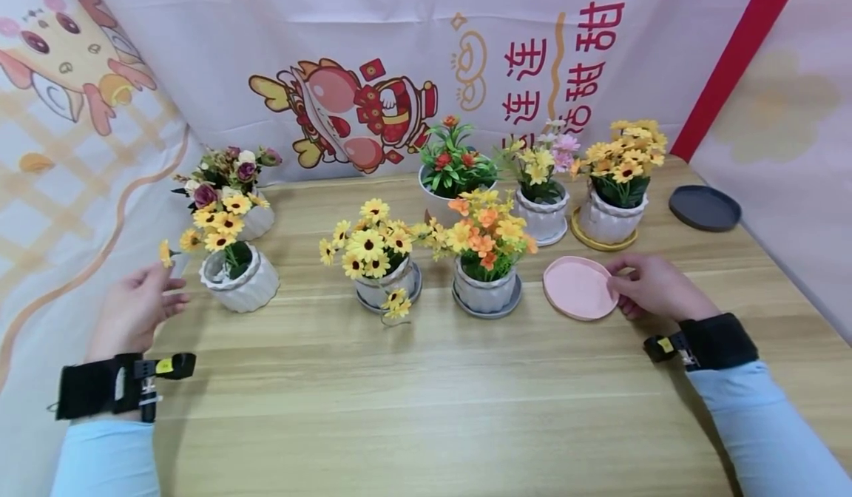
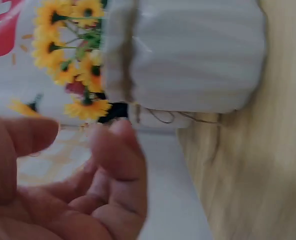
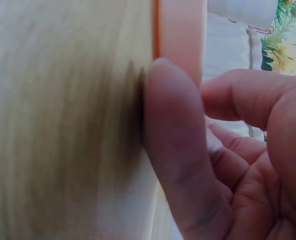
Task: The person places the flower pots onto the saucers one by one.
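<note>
At the right, my right hand (image 1: 655,286) pinches the near-right rim of a round pink saucer (image 1: 579,288). The right wrist view shows the thumb and a finger at the edge of the pink saucer (image 3: 180,37). On the left, my left hand (image 1: 136,305) is beside a white ribbed pot (image 1: 246,286) of yellow daisies (image 1: 222,223). Its fingers are loosely curled, and the left wrist view shows a gap between thumb and fingertips, with the pot (image 2: 198,55) and daisies (image 2: 85,75) beyond. One daisy head leans out close to those fingertips.
Potted yellow daisies (image 1: 366,245) and orange-yellow flowers (image 1: 489,234) stand on grey saucers mid-table. Behind are red-flowered greenery (image 1: 455,168), a pink-and-yellow pot (image 1: 542,212), a yellow pot on a yellow saucer (image 1: 606,242), and a purple-rose pot (image 1: 259,220). A dark saucer (image 1: 705,207) lies far right.
</note>
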Action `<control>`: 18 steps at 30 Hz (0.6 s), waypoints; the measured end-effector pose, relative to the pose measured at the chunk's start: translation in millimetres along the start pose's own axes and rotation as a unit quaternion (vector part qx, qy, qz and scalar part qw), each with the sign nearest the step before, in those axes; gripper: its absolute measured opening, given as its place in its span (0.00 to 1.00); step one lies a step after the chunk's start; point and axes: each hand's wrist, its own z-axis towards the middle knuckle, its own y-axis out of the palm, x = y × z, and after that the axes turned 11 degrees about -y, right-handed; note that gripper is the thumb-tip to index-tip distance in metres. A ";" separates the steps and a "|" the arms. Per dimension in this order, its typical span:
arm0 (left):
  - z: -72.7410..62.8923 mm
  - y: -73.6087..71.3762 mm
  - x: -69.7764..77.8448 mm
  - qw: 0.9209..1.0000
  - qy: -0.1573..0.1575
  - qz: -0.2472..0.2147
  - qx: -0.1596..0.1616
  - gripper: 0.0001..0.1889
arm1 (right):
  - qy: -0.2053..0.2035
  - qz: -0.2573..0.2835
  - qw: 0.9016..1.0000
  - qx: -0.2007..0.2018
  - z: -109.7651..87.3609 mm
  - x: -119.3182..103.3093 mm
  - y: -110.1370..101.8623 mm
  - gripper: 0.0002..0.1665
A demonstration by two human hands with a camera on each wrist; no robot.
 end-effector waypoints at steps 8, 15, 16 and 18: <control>19.5 9.7 1.3 0.954 0.012 0.294 -0.048 0.40 | 0.002 0.004 1.000 0.002 -1.1 2.6 0.2 0.21; 23.8 16.7 11.3 0.907 0.022 0.416 -0.066 0.37 | -0.003 -0.001 1.000 0.008 -0.4 2.6 -0.1 0.19; 24.7 17.6 12.6 0.901 0.022 0.427 -0.076 0.36 | -0.003 -0.002 1.000 0.008 -0.5 2.5 0.0 0.20; 26.8 20.3 15.5 0.892 0.018 0.442 -0.096 0.33 | -0.002 -0.002 1.000 0.008 -0.4 3.3 0.3 0.20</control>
